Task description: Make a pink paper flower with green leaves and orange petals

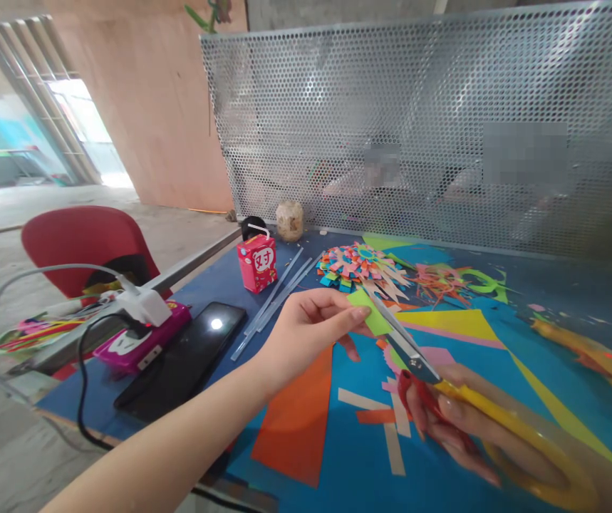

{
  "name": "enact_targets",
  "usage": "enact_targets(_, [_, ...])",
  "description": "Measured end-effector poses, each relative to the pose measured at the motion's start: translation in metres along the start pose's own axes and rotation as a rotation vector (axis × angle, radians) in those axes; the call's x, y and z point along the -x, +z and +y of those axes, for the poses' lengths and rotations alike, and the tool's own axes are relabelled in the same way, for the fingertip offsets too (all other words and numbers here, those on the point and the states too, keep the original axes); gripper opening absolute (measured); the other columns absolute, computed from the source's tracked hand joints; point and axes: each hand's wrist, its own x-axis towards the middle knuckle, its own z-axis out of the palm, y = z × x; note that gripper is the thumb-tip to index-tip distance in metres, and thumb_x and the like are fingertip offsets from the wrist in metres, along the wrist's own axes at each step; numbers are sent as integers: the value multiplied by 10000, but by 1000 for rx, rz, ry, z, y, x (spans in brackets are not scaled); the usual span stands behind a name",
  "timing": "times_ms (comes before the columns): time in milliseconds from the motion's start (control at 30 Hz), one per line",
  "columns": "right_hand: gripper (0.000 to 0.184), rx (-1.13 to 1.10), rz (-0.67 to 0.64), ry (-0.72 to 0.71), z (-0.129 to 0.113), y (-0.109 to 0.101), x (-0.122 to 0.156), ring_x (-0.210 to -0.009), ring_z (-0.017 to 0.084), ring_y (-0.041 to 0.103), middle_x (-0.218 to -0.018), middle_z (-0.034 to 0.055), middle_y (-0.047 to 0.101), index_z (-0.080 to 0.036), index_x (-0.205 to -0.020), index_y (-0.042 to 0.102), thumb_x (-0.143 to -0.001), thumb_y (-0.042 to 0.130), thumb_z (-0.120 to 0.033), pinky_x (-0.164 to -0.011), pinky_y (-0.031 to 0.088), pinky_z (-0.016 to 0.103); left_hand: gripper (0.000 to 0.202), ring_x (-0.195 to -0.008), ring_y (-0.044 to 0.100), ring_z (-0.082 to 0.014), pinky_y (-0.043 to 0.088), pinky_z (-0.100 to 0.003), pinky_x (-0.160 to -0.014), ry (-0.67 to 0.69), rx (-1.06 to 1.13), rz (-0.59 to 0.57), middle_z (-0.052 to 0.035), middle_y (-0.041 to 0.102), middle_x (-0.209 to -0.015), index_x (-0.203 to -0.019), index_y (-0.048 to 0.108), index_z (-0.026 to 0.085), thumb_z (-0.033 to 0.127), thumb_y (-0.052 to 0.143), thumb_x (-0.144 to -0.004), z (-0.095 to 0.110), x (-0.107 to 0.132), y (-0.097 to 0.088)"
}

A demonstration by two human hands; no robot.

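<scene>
Pinched between the thumb and fingers of my left hand [319,320] is a small piece of light green paper [368,313]. My right hand [455,420] grips a pair of scissors [415,363] with one red and one yellow handle. The scissor blades lie parted around the green paper's right side. Below my hands, on blue paper [359,463], are several short cream and orange paper strips [375,416]. An orange sheet [295,427] lies beneath my left forearm. Yellow and pink paper [455,324] rests just behind the scissors.
Fringed multicoloured paper pieces [359,263] and curly scraps [439,283] lie at the back. On the left are a red drink box [257,263], clear sticks [278,299], a phone [182,363] and a purple power strip [142,342] with cables. A perforated metal screen [338,128] stands behind.
</scene>
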Motion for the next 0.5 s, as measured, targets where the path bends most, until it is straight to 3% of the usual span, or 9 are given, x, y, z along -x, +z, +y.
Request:
enact_targets(233, [390, 57, -35, -36, 3, -2, 0, -338, 19, 348, -661, -29, 534, -210, -849, 543, -785, 497, -592, -328, 271, 166, 162, -439, 596, -82, 514, -187, -431, -2, -10, -19, -1, 674, -597, -614, 611, 111, 217, 688, -710, 1, 1, 1])
enact_targets(400, [492, 48, 42, 74, -9, 6, 1, -290, 7, 307, -505, -74, 423, -186, -722, 514, -703, 526, -677, -305, 214, 147, 186, -446, 594, -89, 512, -202, -435, -8, -25, -12, -16, 685, -621, -609, 604, 119, 252, 699, -699, -1, 0, -1])
enact_targets(500, [505, 47, 24, 47, -7, 6, 0, -272, 11, 289, -461, -88, 359, -185, -668, 514, -694, 521, -689, -294, 201, 151, 205, -448, 593, -93, 506, -209, -437, -24, -42, 4, -32, 695, -643, -609, 602, 119, 276, 712, -682, -1, 1, 0])
